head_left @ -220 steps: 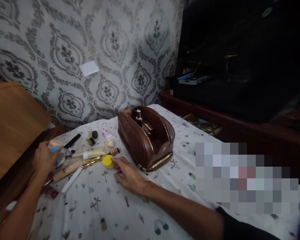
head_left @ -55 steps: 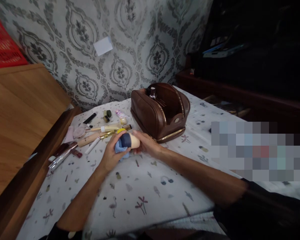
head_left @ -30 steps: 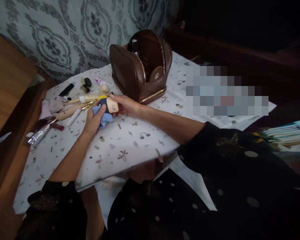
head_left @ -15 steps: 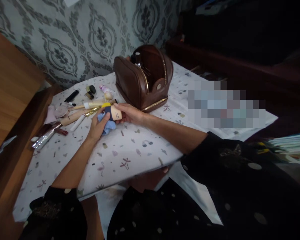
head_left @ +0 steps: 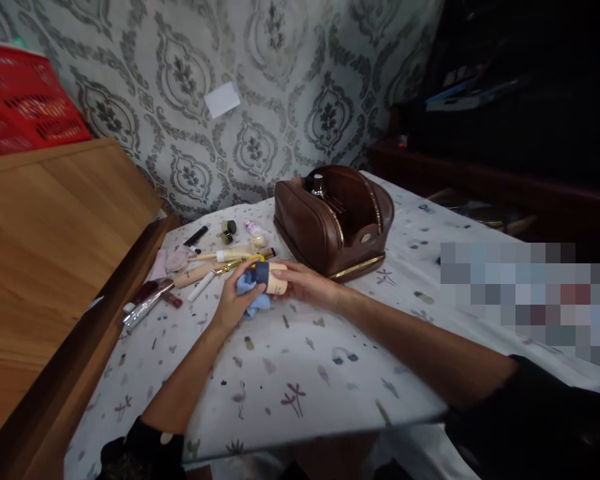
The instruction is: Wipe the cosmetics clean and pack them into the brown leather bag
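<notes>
A small cream bottle with a dark blue cap [head_left: 277, 279] lies sideways between my two hands above the table. My left hand [head_left: 234, 300] is closed round its capped end, together with a crumpled light blue cloth [head_left: 258, 305]. Fingers of my right hand [head_left: 307, 283] are wrapped round the cream end. Just behind the bottle a bit of something yellow [head_left: 257, 258] shows. To the left lie brushes, tubes and a white stick [head_left: 201, 287]. Behind my right hand stands an open brown leather bag [head_left: 307, 223] with a silver-capped bottle [head_left: 319, 184] in it.
The patterned white tablecloth [head_left: 265, 400] reaches the near edge. Two small dark jars [head_left: 228, 230] and a black tube [head_left: 197, 235] lie at the back left. A wooden panel [head_left: 65, 253] borders the left, with a red basket [head_left: 27, 100] above. A blurred patch covers items at right.
The camera view has tilted up and turned left, so the table items appear lower and further right. Both hands keep their hold on the bottle, and the cloth stays in my left hand.
</notes>
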`<state>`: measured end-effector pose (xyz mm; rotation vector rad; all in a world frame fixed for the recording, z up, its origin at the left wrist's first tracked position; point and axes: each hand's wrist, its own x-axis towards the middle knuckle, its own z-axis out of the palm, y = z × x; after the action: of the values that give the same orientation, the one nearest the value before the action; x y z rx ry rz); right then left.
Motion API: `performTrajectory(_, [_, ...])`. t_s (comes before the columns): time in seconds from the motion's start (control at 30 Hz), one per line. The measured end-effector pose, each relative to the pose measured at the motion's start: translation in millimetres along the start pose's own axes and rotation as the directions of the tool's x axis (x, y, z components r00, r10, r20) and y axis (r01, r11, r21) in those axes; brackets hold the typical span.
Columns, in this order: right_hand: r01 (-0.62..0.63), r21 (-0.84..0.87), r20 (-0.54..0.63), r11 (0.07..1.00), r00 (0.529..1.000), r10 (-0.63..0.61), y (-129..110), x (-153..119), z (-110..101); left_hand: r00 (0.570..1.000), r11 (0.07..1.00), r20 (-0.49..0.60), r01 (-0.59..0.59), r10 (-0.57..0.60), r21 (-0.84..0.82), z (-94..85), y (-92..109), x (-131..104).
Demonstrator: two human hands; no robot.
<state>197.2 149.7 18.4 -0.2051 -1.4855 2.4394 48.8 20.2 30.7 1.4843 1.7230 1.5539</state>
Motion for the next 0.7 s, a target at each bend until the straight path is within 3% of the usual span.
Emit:
performTrajectory(0.27, [0.068,-0.103,0.061,0.992,0.996,-0.062,2,-3,10,0.972,0.997,-0.231,-0.017,0.035,0.078,7.8,15,-5])
performTrajectory(0.47, [0.182,-0.192,0.039,0.964,0.983,-0.178,7,0,6,0.995,0.998,-0.081,-0.063,0.063,0.001,16.7,13,-13])
performTrajectory(0.63, [0.153,-0.01,-0.019,0.988,0.988,-0.153,3,-3,13,0.989,0.999,-0.147,-0.034,0.027,-0.04,14.7,7,-12])
performTrajectory(0.7, [0.13,0.091,-0.067,0.987,0.99,-0.124,2,-5,16,0.992,0.999,-0.115,-0.052,0.051,-0.004,14.8,7,-12])
